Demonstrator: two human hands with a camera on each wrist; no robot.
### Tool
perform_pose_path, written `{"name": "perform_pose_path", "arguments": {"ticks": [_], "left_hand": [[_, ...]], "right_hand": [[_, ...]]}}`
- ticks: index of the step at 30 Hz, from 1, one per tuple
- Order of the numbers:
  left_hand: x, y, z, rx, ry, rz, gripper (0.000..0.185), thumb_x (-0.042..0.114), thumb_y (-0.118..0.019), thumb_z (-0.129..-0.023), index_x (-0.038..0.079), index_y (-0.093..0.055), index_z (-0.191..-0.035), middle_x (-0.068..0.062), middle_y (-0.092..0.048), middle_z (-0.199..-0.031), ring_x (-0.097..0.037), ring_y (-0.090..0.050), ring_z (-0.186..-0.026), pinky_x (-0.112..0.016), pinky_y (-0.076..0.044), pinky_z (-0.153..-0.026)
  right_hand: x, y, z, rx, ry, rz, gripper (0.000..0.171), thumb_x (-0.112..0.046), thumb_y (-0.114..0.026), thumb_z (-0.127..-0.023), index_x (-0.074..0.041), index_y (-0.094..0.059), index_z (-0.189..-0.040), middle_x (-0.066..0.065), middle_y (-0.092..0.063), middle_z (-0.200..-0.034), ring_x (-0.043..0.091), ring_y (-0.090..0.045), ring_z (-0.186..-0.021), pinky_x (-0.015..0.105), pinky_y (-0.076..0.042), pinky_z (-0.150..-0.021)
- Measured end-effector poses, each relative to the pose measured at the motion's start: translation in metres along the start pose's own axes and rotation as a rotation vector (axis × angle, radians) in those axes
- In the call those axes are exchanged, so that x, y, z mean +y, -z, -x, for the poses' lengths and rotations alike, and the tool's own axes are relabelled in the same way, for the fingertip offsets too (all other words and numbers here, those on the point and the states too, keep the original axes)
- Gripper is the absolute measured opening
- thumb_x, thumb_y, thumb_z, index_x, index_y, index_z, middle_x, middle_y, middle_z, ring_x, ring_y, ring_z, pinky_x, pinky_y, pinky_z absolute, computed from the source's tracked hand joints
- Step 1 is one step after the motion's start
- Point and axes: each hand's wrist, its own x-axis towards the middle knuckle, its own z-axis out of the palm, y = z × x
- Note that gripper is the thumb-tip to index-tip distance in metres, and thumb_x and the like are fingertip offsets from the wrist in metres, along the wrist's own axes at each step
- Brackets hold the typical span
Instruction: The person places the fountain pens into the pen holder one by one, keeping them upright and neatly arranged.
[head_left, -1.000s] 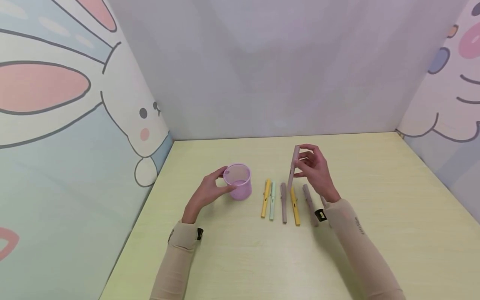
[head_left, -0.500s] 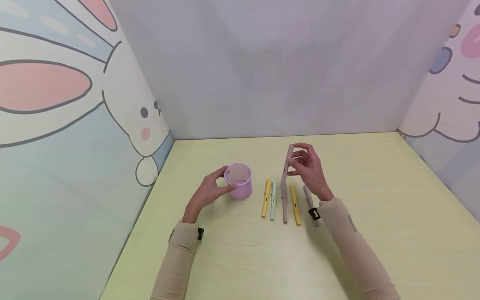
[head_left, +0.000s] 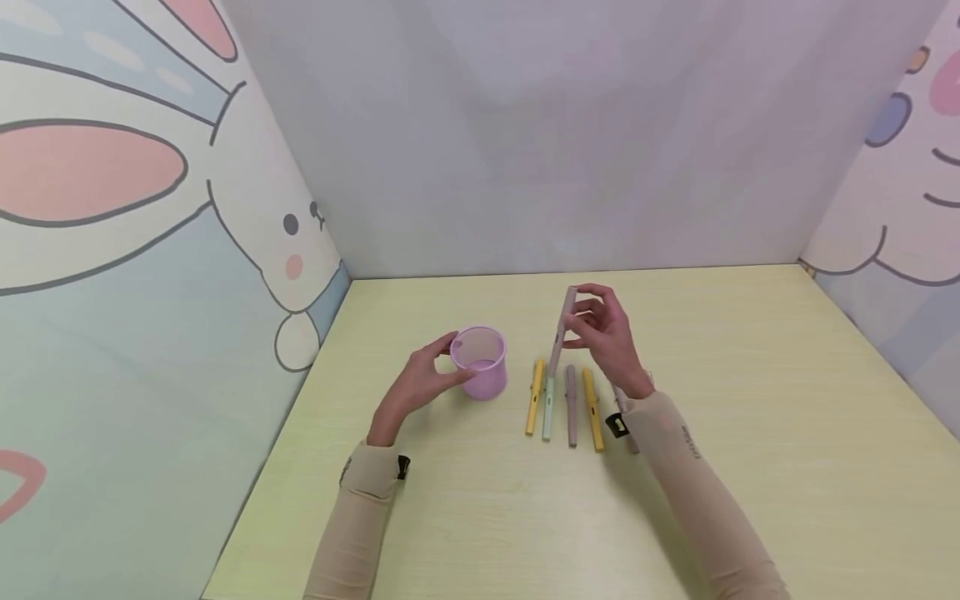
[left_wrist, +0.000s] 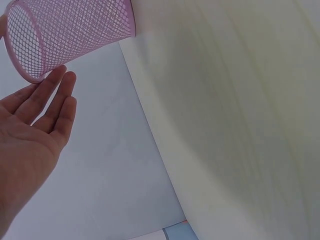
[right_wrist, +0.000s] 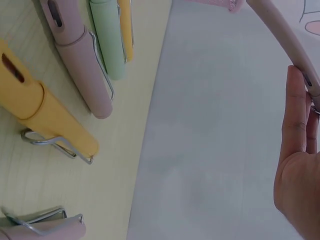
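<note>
A pink mesh cup [head_left: 483, 367] stands upright on the pale table [head_left: 750, 400]. My left hand [head_left: 456, 360] holds it from the left, thumb at the rim and fingers low on its side; in the left wrist view the fingertips [left_wrist: 59, 75] touch the cup [left_wrist: 70, 30] near its rim. My right hand [head_left: 576, 322] pinches a mauve pen [head_left: 561, 333], raised and nearly upright above the row of pens. On the table lie a yellow pen [head_left: 533, 398], a green pen [head_left: 548, 408], a mauve pen [head_left: 572, 405] and another yellow pen [head_left: 592, 410].
One more mauve pen [head_left: 628, 433] is mostly hidden behind my right sleeve; its clip end [right_wrist: 40, 227] shows in the right wrist view. Cartoon-printed walls enclose the table on the left, back and right.
My right hand has carried the raised mauve pen leftward, from above the right pens to above the green one, closer to the cup. The left hand and cup stay put.
</note>
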Motion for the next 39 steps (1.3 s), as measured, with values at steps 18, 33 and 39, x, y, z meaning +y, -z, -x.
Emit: {"name": "perform_pose_path", "arguments": {"ticks": [18,33,39], "left_hand": [[0.001,0.0,0.003,0.008,0.006,0.015,0.081,0.038,-0.08,-0.092,0.004,-0.044,-0.156,-0.013,-0.061,-0.141,-0.028,-0.055,-0.129,-0.056,-0.043,-0.108],[0.0,-0.001,0.001,0.004,0.006,0.009,0.081,0.037,-0.08,-0.092,0.004,-0.044,-0.156,-0.012,-0.062,-0.14,-0.027,-0.056,-0.127,-0.055,-0.044,-0.106],[0.0,-0.001,0.001,0.002,0.006,0.007,0.082,0.039,-0.079,-0.092,0.004,-0.043,-0.157,-0.012,-0.063,-0.139,-0.027,-0.056,-0.127,-0.058,-0.042,-0.107]], "right_hand": [[0.012,-0.021,-0.009,-0.013,0.005,-0.034,0.045,0.009,-0.059,-0.1,0.008,-0.039,-0.141,0.012,-0.059,-0.105,0.018,-0.066,-0.086,0.039,-0.062,-0.067],[0.018,-0.034,-0.014,0.001,0.019,-0.087,0.044,0.009,-0.058,-0.101,0.003,-0.041,-0.14,0.009,-0.061,-0.105,0.017,-0.067,-0.086,0.039,-0.062,-0.068],[0.018,-0.039,-0.016,0.012,0.035,-0.095,0.044,0.01,-0.058,-0.101,0.003,-0.041,-0.14,0.01,-0.061,-0.106,0.017,-0.068,-0.087,0.039,-0.062,-0.068]]}}
